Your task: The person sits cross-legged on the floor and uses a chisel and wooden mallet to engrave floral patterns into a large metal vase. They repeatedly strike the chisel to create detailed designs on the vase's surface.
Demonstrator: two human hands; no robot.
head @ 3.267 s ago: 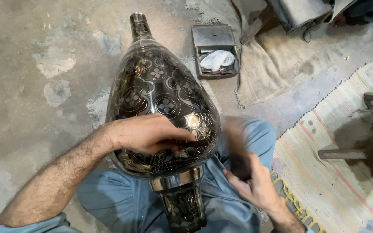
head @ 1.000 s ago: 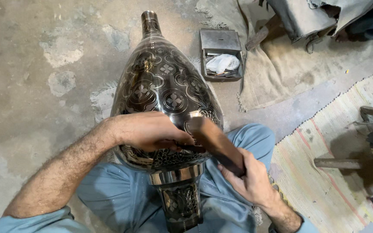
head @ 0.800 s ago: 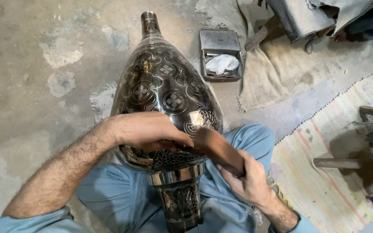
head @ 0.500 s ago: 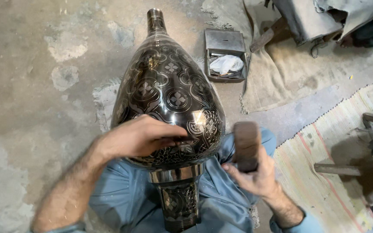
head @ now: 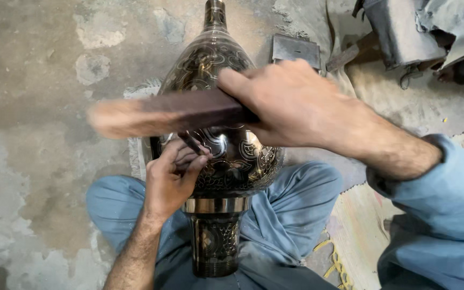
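Across the left half and upper left of the frame, bare patchy concrete floor (head: 33, 134); at right and lower right, pale woven matting (head: 404, 102) under a heap of grey cloth and gear at upper right. At lower centre, crossed legs in blue trousers (head: 302, 193), and lying between them 1 large dark metal vase (head: 226, 70) with pale inlaid scrollwork, narrow neck pointing to the top of the frame, banded foot toward the bottom edge. Just beyond its shoulder, partly hidden behind the knuckles, a small grey metal tray (head: 296, 49). Raised over the belly of the vase at centre, right hand (head: 296, 102), fingers wrapped tight round a brown wooden mallet (head: 167, 113) stretching leftward, its far end smeared with motion. Lower, left of centre, left hand (head: 173, 174) resting on the vase's belly, fingertips pinched together on a thin dark chisel (head: 191, 144), tip set against the inlaid surface. By the look of it, chasing or inlay work mid-stroke, mallet poised above the chisel's head. Called for next, probably: a short square tap on that head, with the pinch steady so the tip stays on its line, and the vase kept braced between the legs.
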